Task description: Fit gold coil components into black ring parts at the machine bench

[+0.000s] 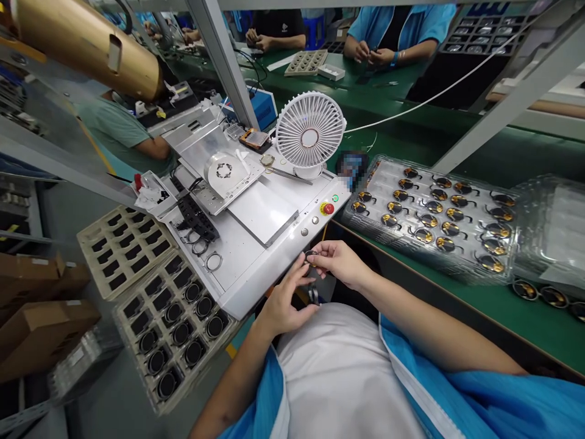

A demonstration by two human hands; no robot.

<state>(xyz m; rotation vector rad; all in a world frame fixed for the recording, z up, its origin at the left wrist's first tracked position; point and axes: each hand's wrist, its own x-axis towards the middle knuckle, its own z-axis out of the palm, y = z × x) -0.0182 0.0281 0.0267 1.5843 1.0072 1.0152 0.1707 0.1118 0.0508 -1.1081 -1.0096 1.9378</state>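
At the front edge of the white machine, a small dark round part point(311, 253) is held between both of my hands. My right hand point(337, 262) pinches it from the right with thumb and fingertips. From the left, the fingertips of my left hand point(286, 303) are closed on its other side, while the left thumb lies lower and apart. Fingers cover much of the part, so its detail is hidden. Below the fingers, close to my shirt, a shiny silver ring-like thing point(313, 294) shows; what supports it I cannot tell.
The white machine point(256, 256) carries a fan point(311, 131), tweezers point(290, 175) and a red button point(328, 208). Right, a clear tray point(379, 174) bears several round parts with orange film. Left, a beige tray point(132, 350) holds several black round parts. Co-workers' hands point(370, 55) are across the bench.
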